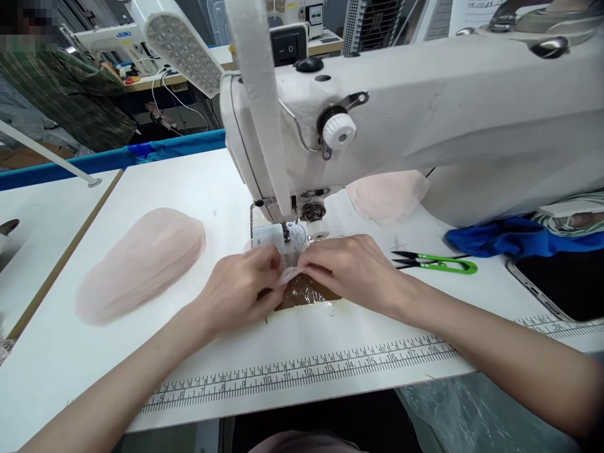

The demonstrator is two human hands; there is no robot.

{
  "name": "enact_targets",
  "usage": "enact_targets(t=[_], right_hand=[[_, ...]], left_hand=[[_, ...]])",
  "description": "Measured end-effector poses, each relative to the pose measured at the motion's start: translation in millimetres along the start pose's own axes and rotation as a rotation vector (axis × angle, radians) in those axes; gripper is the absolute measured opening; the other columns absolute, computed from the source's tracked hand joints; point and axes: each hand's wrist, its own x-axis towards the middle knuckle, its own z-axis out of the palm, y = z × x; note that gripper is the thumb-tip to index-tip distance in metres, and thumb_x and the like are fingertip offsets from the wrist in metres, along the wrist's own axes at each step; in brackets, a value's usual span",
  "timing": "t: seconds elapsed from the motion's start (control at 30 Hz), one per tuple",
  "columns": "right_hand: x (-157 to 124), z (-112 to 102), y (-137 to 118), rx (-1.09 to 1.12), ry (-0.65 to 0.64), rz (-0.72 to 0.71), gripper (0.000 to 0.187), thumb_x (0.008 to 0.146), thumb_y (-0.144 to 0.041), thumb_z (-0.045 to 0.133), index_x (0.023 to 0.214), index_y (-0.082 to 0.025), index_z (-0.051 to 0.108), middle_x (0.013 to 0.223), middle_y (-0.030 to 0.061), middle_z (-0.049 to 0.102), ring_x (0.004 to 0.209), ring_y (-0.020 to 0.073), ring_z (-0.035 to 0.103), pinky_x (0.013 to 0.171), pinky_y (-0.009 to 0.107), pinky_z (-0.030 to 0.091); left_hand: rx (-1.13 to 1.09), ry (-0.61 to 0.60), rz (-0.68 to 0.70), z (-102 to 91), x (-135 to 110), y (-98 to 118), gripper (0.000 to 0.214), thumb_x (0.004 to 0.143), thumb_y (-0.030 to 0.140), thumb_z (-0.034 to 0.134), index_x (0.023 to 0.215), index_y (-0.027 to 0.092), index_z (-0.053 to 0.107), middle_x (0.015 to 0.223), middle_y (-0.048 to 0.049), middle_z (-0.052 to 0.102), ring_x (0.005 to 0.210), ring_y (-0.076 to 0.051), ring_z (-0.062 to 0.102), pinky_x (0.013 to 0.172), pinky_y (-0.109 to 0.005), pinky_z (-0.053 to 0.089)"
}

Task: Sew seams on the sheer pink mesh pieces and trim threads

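Observation:
Just in front of the sewing machine's (pixel 401 113) presser foot (pixel 285 233), a thin strip of sheer pale fabric (pixel 289 274) runs between my hands. My left hand (pixel 248 283) pinches its left end, fingers curled. From the other side my right hand (pixel 352 270) holds the strip between thumb and fingers. Part of the fabric near the needle is hidden by the hands and the machine head. A stack of sheer pale pink fabric pieces (pixel 146 261) lies on the table to the left, and another pink piece (pixel 389 195) rests behind the machine head.
Green-handled thread snips (pixel 443 264) lie right of my right hand. Farther right are a phone (pixel 566 283) and a blue cloth (pixel 519 238). A printed ruler (pixel 302 374) runs along the front edge. A lamp (pixel 177 47) hangs upper left; a person in a plaid shirt (pixel 66 94) is beyond.

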Motion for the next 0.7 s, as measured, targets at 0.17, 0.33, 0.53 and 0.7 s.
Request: enact_targets(t=[0.17,0.33,0.53,0.7], right_hand=[[-2.6,1.7,-4.4,-0.199,0.042,-0.212,0.018,0.088,-0.01,0.055,0.078,-0.017,0.068,0.093,0.0037,0.074,0.097,0.0207,0.063,0.077,0.033,0.047],[-5.9,5.2,-10.8,-0.31,0.039,-0.289,0.026,0.089,-0.001,0.045,0.087,-0.013,0.068,0.097,0.0101,0.074,0.105,0.0199,0.064,0.09,0.033,0.05],[-6.3,3.9,-14.5,-0.327,0.032,-0.278,0.03,0.092,-0.002,0.039,0.094,-0.011,0.068,0.099,0.0108,0.074,0.095,0.0198,0.068,0.097,0.036,0.052],[-7.2,5.5,-14.3,-0.323,0.024,-0.281,0.024,0.09,-0.001,0.044,0.093,-0.009,0.067,0.101,0.014,0.073,0.099,0.0219,0.068,0.1,0.038,0.051]], left_hand=[[0.357,0.128,0.131,10.8,-10.5,19.6,0.022,0.089,0.014,0.05,0.097,0.013,0.07,0.098,-0.009,0.072,0.077,-0.022,0.065,0.058,-0.035,0.048],[0.339,0.081,0.09,15.6,-18.3,22.6,0.028,0.092,0.01,0.046,0.112,0.009,0.066,0.128,-0.014,0.063,0.122,-0.029,0.057,0.102,-0.051,0.042],[0.249,0.095,0.065,20.1,-20.4,18.8,0.027,0.095,0.013,0.044,0.11,0.011,0.066,0.128,-0.0138,0.063,0.119,-0.028,0.06,0.112,-0.057,0.034],[0.219,0.133,0.054,21.2,-19.4,19.4,0.027,0.094,0.013,0.045,0.11,0.01,0.067,0.125,-0.0143,0.065,0.118,-0.028,0.061,0.112,-0.058,0.034]])
